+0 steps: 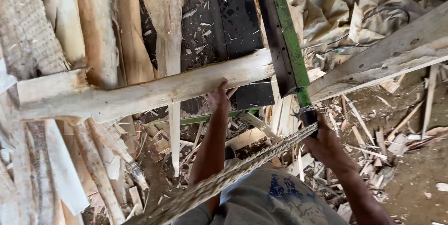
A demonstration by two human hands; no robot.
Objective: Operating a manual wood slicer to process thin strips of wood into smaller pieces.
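The left hand (220, 96) reaches up and grips the lower edge of a long pale wooden pole (154, 89), its fingers curled onto the wood. The pole lies nearly level across the view, its left end among upright split planks (98, 24), its right end running behind a big green-edged blade (282, 33). The right hand (322, 143) is closed tightly around the blade's dark handle (308, 113) — the blade slants up and away from it, crossing the pole. A thick braided rope (242, 166) runs from just beside the right hand down toward the person's grey shirt (275, 197). Wood chips and offcuts (373, 145) litter the dirt floor — a crumpled tarp (345, 5) lies beyond.
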